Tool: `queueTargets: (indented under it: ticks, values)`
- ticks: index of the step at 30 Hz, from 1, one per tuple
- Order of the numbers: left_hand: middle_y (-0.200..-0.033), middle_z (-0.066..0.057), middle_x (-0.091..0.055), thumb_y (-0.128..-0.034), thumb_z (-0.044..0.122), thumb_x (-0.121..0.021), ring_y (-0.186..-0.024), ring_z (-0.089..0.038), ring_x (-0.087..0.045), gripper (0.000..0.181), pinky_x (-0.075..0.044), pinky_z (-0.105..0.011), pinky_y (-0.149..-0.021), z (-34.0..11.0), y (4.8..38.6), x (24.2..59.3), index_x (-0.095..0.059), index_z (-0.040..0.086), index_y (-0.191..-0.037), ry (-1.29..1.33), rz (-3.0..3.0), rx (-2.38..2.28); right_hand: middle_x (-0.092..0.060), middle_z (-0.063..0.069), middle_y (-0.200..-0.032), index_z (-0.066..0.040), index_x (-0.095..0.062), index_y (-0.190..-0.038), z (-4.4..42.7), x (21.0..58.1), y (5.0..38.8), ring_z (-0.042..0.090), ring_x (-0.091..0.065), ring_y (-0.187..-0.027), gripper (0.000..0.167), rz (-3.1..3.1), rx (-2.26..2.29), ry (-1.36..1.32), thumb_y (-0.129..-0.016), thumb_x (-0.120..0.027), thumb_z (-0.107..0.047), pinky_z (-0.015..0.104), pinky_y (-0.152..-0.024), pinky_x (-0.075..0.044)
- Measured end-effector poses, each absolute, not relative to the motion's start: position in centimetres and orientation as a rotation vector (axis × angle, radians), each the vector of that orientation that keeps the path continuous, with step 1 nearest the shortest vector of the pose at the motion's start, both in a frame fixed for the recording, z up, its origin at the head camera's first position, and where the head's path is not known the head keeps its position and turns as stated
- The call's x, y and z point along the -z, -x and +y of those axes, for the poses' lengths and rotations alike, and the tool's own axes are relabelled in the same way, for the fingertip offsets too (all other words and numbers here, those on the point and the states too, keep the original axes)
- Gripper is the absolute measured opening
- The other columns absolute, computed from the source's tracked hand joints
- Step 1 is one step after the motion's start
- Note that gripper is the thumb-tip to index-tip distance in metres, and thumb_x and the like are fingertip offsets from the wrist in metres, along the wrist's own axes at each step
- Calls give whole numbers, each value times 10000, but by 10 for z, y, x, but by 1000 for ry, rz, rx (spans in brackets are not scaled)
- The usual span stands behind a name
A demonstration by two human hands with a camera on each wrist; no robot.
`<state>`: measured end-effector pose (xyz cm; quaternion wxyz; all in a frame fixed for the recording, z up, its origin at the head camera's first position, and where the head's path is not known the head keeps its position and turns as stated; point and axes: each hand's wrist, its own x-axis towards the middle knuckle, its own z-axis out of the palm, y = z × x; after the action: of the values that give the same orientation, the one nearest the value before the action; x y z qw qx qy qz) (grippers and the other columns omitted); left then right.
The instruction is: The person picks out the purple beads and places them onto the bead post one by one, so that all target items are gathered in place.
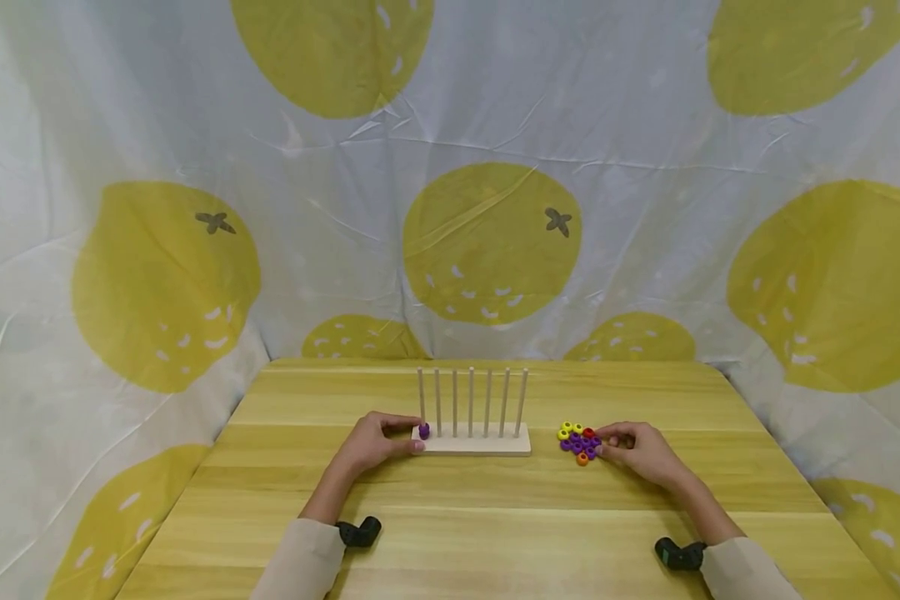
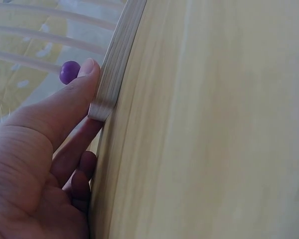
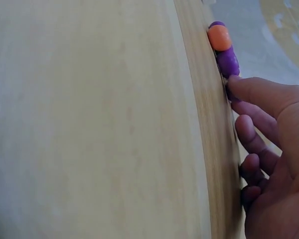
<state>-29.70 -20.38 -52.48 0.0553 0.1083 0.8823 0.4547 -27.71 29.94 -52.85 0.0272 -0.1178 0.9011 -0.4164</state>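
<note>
My left hand [image 1: 375, 442] grips the left end of a pale wooden peg stand [image 1: 472, 443], thumb at the front edge and index finger toward the back. A purple bead [image 1: 424, 431] sits low on the leftmost peg; the left wrist view shows this purple bead [image 2: 70, 72] beside the thumb. My right hand [image 1: 641, 450] is at the right side of a cluster of beads, its thumb and index finger around a purple bead [image 1: 596, 442] at the edge. In the right wrist view the thumb [image 3: 254, 92] mostly hides that bead.
The cluster holds several yellow beads [image 1: 565, 435], several purple ones, a red bead [image 1: 588, 432] and an orange bead [image 1: 582, 459]. Several upright pegs [image 1: 471, 400] rise from the stand. Behind the wooden table [image 1: 450, 533] hangs a fruit-patterned curtain [image 1: 630, 250].
</note>
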Motion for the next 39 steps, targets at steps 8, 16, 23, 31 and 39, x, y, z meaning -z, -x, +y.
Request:
queueTargets:
  ticks: [8, 16, 23, 31, 39]
  values:
    - [-1359, -20, -695, -806, 459, -876, -1350, -340, -573, 469, -454, -550, -1125, -204, 296, 526, -767, 306, -1236, -326, 2684, -1366, -646, 22, -872, -85, -766, -1173, 302, 534, 280, 105, -498, -698, 269, 2803, 1262, 345, -948, -766, -232, 249, -597, -407]
    - [-1354, -28, -698, -810, 453, -874, -1348, -352, -573, 461, -456, -562, -1117, -203, 297, 526, -770, 302, -1233, -337, 2680, -1369, -649, 13, -856, -82, -777, -1136, 302, 533, 280, 97, -493, -693, 246, 2810, 1250, 333, -948, -766, -241, 242, -601, -403]
    - [-1366, 1, -689, -803, 446, -883, -1367, -323, -561, 453, -443, -540, -1140, -204, 298, 526, -767, 335, -1227, -311, 2672, -1373, -659, 9, -870, -94, -781, -1129, 305, 532, 280, 101, -511, -714, 254, 2827, 1243, 306, -948, -767, -272, 235, -610, -418]
    - [-1374, -5, -685, -801, 443, -884, -1372, -334, -556, 463, -442, -545, -1139, -205, 297, 526, -764, 329, -1233, -318, 2669, -1366, -666, 42, -869, -82, -781, -1107, 305, 526, 280, 110, -531, -729, 261, 2812, 1304, 265, -952, -762, -291, 239, -616, -448]
    - [-1373, -2, -686, -809, 449, -877, -1368, -327, -560, 465, -448, -545, -1134, -205, 297, 526, -760, 327, -1242, -331, 2675, -1356, -668, 61, -877, -76, -771, -1122, 303, 518, 281, 115, -525, -721, 258, 2807, 1315, 269, -964, -750, -279, 238, -586, -447]
